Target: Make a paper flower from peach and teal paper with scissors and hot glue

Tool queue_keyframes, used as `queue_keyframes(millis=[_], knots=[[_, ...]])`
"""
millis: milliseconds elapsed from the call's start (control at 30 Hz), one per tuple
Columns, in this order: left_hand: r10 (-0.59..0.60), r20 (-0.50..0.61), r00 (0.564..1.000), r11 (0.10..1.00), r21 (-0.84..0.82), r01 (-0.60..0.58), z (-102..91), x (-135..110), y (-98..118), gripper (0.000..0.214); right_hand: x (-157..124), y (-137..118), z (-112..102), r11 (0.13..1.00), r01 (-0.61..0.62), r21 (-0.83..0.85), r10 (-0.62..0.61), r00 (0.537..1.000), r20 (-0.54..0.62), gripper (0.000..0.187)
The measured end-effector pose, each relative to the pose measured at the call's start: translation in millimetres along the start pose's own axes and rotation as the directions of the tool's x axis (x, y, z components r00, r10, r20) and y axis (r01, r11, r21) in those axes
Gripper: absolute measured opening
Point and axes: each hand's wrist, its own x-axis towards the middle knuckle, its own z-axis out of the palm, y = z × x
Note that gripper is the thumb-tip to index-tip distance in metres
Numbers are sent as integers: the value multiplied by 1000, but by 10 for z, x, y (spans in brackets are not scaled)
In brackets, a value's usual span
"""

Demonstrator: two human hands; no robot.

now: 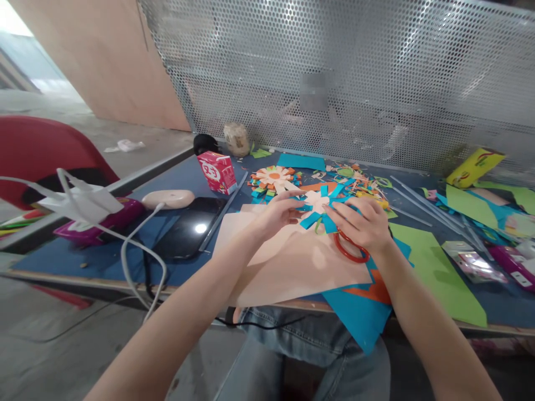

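Between my hands is a paper flower [315,201] with blue strip petals and a pale pink layer on top. My left hand [282,214] pinches its left edge, thumb and fingers closed on the petals. On the right side, my right hand [363,223] grips it too, with bent fingers over the petals. Below my right hand lie scissors, of which the red handle [351,249] shows; their blades are hidden. Pale pink paper sheets [271,267] spread under both hands. Another layered flower [273,177], with an orange centre, lies beyond my left hand.
A pink box [217,172], a black phone [190,228] and a cabled white device [168,198] are at left. Green sheet [434,273], blue sheet [363,317] and clear sticks [430,207] lie right. Paper scraps [355,177] and a perforated metal panel [355,72] stand behind.
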Motion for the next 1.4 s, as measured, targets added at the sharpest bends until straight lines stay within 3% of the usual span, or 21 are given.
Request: queue_keyframes(millis=[167,367,533,800,1000,1400], knots=[[42,4,999,999,8,-42,22,-23,4,41,-3,-12,8,998,44,-35,-46,997,-56,36],[2,23,1000,1000,7,-2,-31,47,-25,39,-20,-17,17,1000,-4,-3,5,999,41,35],[8,2,1000,1000,22,-8,-31,46,-29,39,4,-20,-3,994,72,-83,-75,997,-29,34],[0,-23,1000,999,36,1,3,3,-2,36,-22,-17,20,999,16,43,-18,999,37,40],[5,-35,999,1000,31,-4,3,9,-1,36,13,-19,2,982,117,-149,-118,993,2,32],[34,-46,998,997,76,-30,11,-17,8,46,72,-31,-35,965,175,-197,-187,982,-40,24]])
